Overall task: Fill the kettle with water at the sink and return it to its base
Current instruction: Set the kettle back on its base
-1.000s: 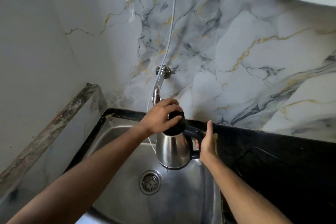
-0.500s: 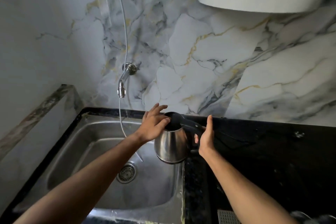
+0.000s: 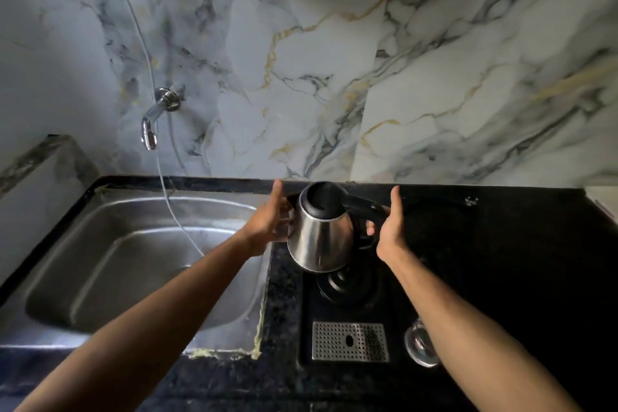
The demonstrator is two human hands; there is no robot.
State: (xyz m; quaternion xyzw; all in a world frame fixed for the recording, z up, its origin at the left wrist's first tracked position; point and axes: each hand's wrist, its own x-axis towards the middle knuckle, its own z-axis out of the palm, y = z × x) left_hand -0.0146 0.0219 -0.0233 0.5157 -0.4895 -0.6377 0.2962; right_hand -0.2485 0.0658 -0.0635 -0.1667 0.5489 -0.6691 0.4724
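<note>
Head view, kettle: the kettle [image 3: 319,237] hangs in the air right of the sink [image 3: 140,264], over the black counter, tilted a little, its bottom just above the ringed base [image 3: 347,284] and not yet seated.
Head view, progress: judging by where it is, the sink part looks done and only the set-down is left; whether there is water inside cannot be seen, as the lid is shut.
Head view, tap: the tap [image 3: 150,130] on the marble wall shows no running water.
Head view, right hand: the right hand [image 3: 389,231] is wrapped round the black handle, thumb up, forearm reaching in from lower right and carrying the weight.
Head view, left hand: the left hand [image 3: 272,224] is spread wide with fingers extended beside the steel body; it seems to touch or steady the side, but gripping nothing.
Head view, left to do: lower the kettle squarely onto the base and let go.
Head view, nearby: a perforated grille [image 3: 349,341] and a glass [image 3: 419,344] sit in front of the base.
</note>
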